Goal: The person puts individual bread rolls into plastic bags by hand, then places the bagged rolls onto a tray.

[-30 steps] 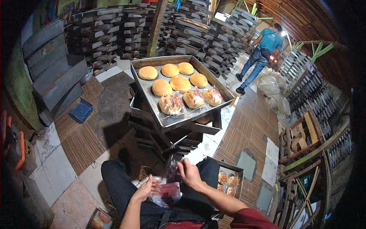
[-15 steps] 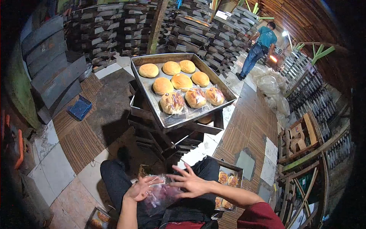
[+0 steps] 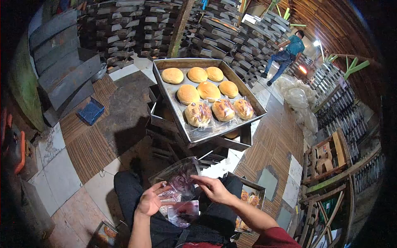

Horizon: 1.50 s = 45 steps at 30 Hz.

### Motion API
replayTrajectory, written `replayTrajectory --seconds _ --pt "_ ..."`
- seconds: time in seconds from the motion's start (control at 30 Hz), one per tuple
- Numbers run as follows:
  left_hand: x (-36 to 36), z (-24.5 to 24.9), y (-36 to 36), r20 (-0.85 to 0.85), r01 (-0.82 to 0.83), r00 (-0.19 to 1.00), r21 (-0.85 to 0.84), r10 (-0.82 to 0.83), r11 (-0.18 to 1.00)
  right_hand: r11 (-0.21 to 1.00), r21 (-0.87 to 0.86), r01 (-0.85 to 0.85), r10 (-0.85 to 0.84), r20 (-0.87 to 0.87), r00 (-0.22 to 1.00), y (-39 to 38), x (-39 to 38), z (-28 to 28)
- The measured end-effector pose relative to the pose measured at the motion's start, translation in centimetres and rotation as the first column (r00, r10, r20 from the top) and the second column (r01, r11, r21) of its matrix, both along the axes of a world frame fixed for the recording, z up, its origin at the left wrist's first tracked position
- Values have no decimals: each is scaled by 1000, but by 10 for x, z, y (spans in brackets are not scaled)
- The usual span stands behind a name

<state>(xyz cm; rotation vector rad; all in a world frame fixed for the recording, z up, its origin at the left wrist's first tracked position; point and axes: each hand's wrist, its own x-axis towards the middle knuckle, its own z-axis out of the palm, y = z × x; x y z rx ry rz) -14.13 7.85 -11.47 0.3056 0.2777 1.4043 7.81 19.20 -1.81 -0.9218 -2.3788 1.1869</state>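
Note:
Between my hands, above my lap, a clear plastic bag with a printed pattern stands raised. The fingers of my right hand are closed on its right edge. My left hand is at the bag's lower left with fingers apart and slightly bent; whether they touch the film is hard to see. More clear plastic bags lie on my lap below. In front stands a metal tray with round buns; the nearest row is wrapped buns in printed bags.
Beneath the tray are more stacked trays. Trays of wrapped buns are on the floor at my right and lower left. A blue crate lies at left. A person is at the back, near piled plastic sacks.
Both hands were spread open over the bags on my lap. Now a bag is lifted upright, with my right fingers closed on it. The person at the back has shifted stance.

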Motion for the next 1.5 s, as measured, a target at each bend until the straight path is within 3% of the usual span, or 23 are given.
replayTrajectory --seconds 0.03,0.17,0.23,0.27,0.3,0.37,0.4,0.43,0.5,0.57,0.63,0.7,0.77,0.9,0.93,1.03,1.1,1.17,1.23,1.33,1.4,1.43,1.5 --pt "0 -8 1 -204 -83 977 -84 65 993 1000 -6 -8 8 6 1000 2 -3 10" --pt "9 -22 1 -294 -121 953 -143 75 982 991 -107 -85 90 50 995 12 -16 38" --pt "11 -37 2 -345 -219 924 -132 162 967 920 11 -391 389 70 919 13 -25 42" --pt "12 -45 4 -400 -299 886 -107 234 948 894 -124 -431 447 180 876 20 -28 54" --pt "12 -50 5 -452 -374 840 -80 301 924 950 -14 -313 308 223 925 30 -28 63" --pt "7 -22 13 -357 -451 857 -172 372 876 995 98 -23 32 -93 995 57 -48 93" --pt "4 -26 15 -174 -509 860 -208 481 835 936 -345 71 -218 -409 886 71 -66 106" --pt "2 -28 17 11 -557 815 -256 579 790 966 -231 121 -229 -530 816 94 -83 116" --pt "-5 -25 19 -26 -554 823 -258 567 792 917 308 253 -229 -112 967 147 -113 131" --pt "-9 -22 23 211 -413 857 -262 470 872 883 394 255 -207 -162 965 224 -137 108" --pt "-10 -19 26 302 -411 809 -323 504 853 780 605 160 -286 117 951 260 -155 101" --pt "-11 -16 27 404 -341 802 -296 440 893 807 590 28 -151 161 975 303 -162 71" --pt "-10 -20 28 423 -357 810 -195 407 913 813 582 14 -371 500 782 314 -174 74" --pt "-8 -21 26 429 -337 815 -197 390 921 956 293 -3 -231 759 609 278 -180 139" --pt "-9 -18 26 352 -338 855 -179 381 924 986 149 -75 -60 736 674 284 -174 145" --pt "-3 -23 25 294 -340 889 -89 350 936 963 214 -163 28 521 853 277 -142 144" --pt "0 -21 27 141 -339 928 -69 345 938 959 266 100 -160 211 964 252 -121 127" --pt "5 -27 25 207 -319 924 -45 321 947 941 -264 209 -269 -216 939 237 -99 122" --pt "10 -32 24 72 -283 958 107 276 953 849 -528 4 -303 -480 823 166 -92 139" --pt "17 -18 18 -247 -234 933 134 261 963 833 -536 135 -326 -279 903 112 -51 125" --pt "21 -23 17 -685 -135 708 108 172 985 919 -355 174 -227 -114 967 73 -16 94" --pt "27 -23 14 -692 -116 703 116 164 986 966 -236 106 -119 -39 992 52 -1 77" --pt "37 -23 9 -658 -9 742 180 127 984 935 -327 138 -77 195 978 -4 14 56"
